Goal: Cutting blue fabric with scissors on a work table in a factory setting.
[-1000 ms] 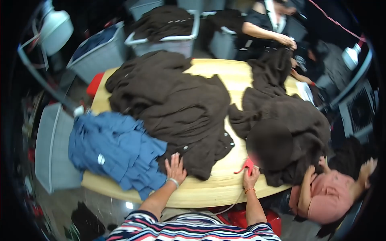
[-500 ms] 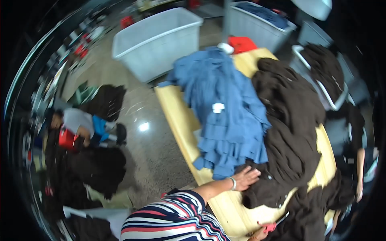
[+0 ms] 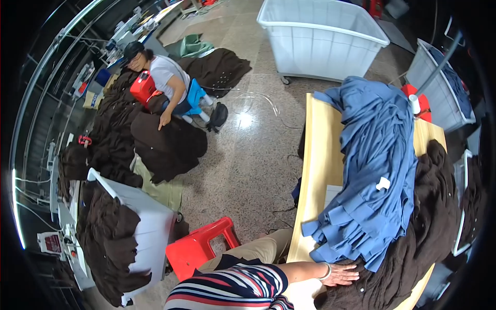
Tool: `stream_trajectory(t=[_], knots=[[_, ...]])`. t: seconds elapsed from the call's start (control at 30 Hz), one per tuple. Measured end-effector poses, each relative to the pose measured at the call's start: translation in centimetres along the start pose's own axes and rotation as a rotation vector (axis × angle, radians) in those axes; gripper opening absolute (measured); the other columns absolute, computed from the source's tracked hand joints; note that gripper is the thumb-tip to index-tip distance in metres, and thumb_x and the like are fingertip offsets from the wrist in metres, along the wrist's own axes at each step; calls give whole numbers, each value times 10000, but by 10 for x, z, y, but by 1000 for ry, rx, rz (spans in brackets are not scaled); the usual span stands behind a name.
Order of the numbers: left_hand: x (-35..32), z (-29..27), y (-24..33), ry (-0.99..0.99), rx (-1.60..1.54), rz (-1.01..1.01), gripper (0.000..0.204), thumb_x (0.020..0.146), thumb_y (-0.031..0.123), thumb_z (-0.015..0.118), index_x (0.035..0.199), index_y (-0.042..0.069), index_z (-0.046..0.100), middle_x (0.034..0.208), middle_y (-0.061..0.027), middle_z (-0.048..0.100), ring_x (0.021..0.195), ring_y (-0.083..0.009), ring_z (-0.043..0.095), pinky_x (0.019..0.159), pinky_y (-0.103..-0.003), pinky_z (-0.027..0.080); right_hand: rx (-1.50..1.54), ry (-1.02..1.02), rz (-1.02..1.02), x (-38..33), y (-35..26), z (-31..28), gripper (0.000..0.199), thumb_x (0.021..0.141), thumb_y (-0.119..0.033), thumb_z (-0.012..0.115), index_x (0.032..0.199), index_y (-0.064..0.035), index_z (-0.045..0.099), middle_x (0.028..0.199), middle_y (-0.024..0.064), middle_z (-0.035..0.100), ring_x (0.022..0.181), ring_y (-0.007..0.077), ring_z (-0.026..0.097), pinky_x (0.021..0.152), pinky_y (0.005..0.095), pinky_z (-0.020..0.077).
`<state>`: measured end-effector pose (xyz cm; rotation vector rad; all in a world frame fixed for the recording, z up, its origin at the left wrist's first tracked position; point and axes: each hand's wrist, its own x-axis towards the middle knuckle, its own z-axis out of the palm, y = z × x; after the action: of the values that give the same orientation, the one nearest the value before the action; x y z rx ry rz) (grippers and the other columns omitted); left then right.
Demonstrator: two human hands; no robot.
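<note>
My left hand (image 3: 341,274), with a bracelet at the wrist, lies flat with its fingers stretched out. It rests at the near end of a pile of dark brown garments (image 3: 430,209), holding nothing. Just beyond the fingers is the lower edge of a heap of blue garments (image 3: 377,150) with a small white label (image 3: 383,183). Both piles lie side by side on a pale wooden table (image 3: 313,155). My right hand is out of view.
A red stool (image 3: 194,252) stands left of the table, beside a white bin (image 3: 147,243) of brown garments. At the far left a seated person (image 3: 170,77) handles brown cloth. A large white wheeled bin (image 3: 323,49) stands behind the table.
The view has swung left, bringing in the stool and near bin. My right hand, earlier at the lower edge with a red-handled tool, has left view. My left hand stays on the brown garments.
</note>
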<state>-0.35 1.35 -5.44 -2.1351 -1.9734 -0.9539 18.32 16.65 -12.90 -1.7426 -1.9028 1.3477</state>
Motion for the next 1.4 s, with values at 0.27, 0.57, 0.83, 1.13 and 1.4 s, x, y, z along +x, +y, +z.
stream_trajectory(t=[0.27,0.57,0.83,1.13,1.4], knots=[[-2,-1,-4,-6,-36,16,689,864,374,475,1420,12,294,1533,-239,40,1432,-364,18,1130,-599,-12,103,-48,-43,32,-2,24,288,852,-271,622,1051,-64,626,957,149,663,808,239,617,718,326,485],[-1,1,-5,22,-35,32,707,849,354,495,1416,-7,275,1525,-262,39,1432,-369,15,1124,-611,-9,273,-34,-23,30,27,16,252,844,-243,622,1008,-51,628,927,138,659,779,231,605,696,329,478],[-1,-1,-3,61,-32,33,716,836,350,526,1403,-19,292,1520,-272,52,1431,-376,22,1121,-615,-8,418,-93,-31,36,37,35,222,837,-217,622,969,-39,629,900,128,655,753,224,594,678,331,473],[-1,-2,-4,14,-44,30,706,845,341,521,1414,-4,285,1526,-262,16,1431,-371,27,1123,-610,-14,550,-171,-41,35,48,44,189,830,-188,622,926,-26,630,869,117,650,723,216,582,656,333,467],[-2,-5,-4,15,-61,16,709,846,338,528,1414,-1,275,1525,-261,24,1432,-370,21,1123,-610,-12,689,-200,-67,46,66,43,162,823,-163,622,887,-15,631,842,107,646,697,209,572,637,336,461]])
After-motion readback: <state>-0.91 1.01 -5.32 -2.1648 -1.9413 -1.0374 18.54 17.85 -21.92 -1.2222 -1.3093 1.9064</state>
